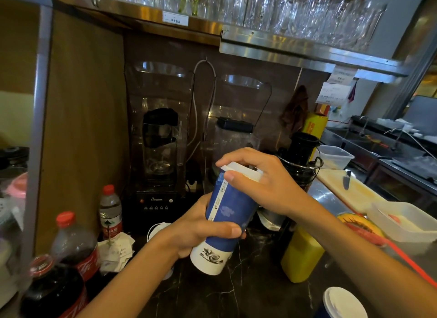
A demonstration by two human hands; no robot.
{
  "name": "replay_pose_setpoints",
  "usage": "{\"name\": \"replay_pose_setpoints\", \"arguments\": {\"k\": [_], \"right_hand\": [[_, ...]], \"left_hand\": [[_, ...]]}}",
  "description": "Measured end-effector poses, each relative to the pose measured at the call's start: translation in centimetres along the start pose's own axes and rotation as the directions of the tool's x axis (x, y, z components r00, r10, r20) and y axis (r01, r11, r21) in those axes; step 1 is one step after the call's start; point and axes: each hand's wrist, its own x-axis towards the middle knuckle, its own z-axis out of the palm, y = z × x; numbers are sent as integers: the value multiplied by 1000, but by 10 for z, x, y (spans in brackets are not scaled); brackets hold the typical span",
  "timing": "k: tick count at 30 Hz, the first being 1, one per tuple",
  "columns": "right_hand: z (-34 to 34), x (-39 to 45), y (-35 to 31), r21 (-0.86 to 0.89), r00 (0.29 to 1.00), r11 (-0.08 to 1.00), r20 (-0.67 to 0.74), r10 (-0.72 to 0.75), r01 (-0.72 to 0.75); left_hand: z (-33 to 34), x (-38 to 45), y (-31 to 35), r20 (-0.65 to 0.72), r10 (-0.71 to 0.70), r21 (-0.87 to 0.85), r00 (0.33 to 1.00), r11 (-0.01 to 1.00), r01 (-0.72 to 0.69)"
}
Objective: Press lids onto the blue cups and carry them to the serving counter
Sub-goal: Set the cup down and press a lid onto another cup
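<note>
Lidded already, a second blue cup [340, 303] sits at the bottom right edge of view, nearest the camera, its white lid seen from above, on the dark marble counter [255, 291]. Main item: a tall blue cup [230, 213] with a white base band, held tilted in the air above the counter, top leaning away and to the right. Left hand [201, 230] grips the lower half of the cup, fingers curled round the far side and thumb across the front. Right hand [257, 173] is over the top, fingers and thumb curled round the white lid [243, 171], which sits on the cup rim; whether it is fully seated cannot be told. Just right of the cup stands a yellow container [301, 256], and behind the right wrist a dark juicer [305, 152]. Behind the cup, against the back wall, are two blenders in clear hoods, the left one [158, 152] with a black control panel. Left foreground: two cola bottles with red caps [71, 246], a smaller water bottle [110, 211], and a heap of paper slips [115, 251]. To the right a cutting board [343, 190] carries a knife, with a cut pumpkin piece [359, 223] and a clear plastic tub [406, 223] beside it. Overhead, a steel shelf [283, 50] holds rows of glasses.
</note>
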Motion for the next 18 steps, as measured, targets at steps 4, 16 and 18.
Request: {"name": "replay_pose_setpoints", "arguments": {"k": [4,16,18], "right_hand": [[-7,4,8,39,996,998,76,36,-39],[-1,17,6,-105,992,989,68,109,-102],[-4,18,5,-91,992,993,99,79,-70]], "left_hand": [[-1,6,1,-62,3,49,998,999,0],[-1,8,-2,-165,46,71,985,997,-35],[0,7,-3,-123,19,10,992,1000,-18]]}}
